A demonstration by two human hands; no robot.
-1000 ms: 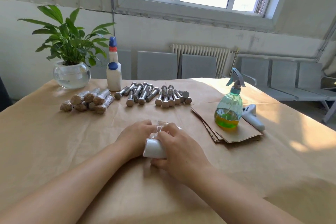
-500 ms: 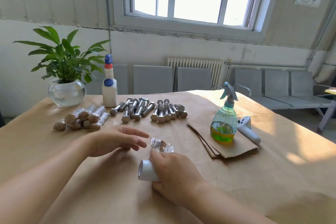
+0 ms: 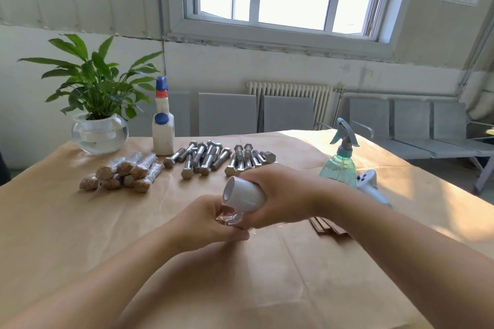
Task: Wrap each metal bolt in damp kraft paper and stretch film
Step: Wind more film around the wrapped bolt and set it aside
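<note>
The table (image 3: 80,235), papered in kraft, fills the lower view and is cut off at the left, right and bottom edges; both forearms enter from the bottom, their elbows out of sight. Beyond the fingers, at the far left, stands a plant (image 3: 99,104) in a glass bowl, and just right of it a white bottle (image 3: 162,125); a spray bottle (image 3: 340,160) stands behind the right wrist, its base hidden by the arm, with a pale handled device beside it that is too covered to name. A stack of paper (image 3: 327,228) shows only its corner under the right forearm. Past the fingertips lie the bolts (image 3: 205,159), bare, some screened by the right hand; left of them sits a heap of wrapped bolts (image 3: 125,175). The right hand (image 3: 283,195) is raised, fingers curled round the film roll (image 3: 244,195), its open end toward the left. The left hand (image 3: 205,222) lies just beneath, fingers curled and pinching a crumpled clear wad of film (image 3: 230,218); whether a bolt is inside cannot be told; how the film joins the roll is hidden.
</note>
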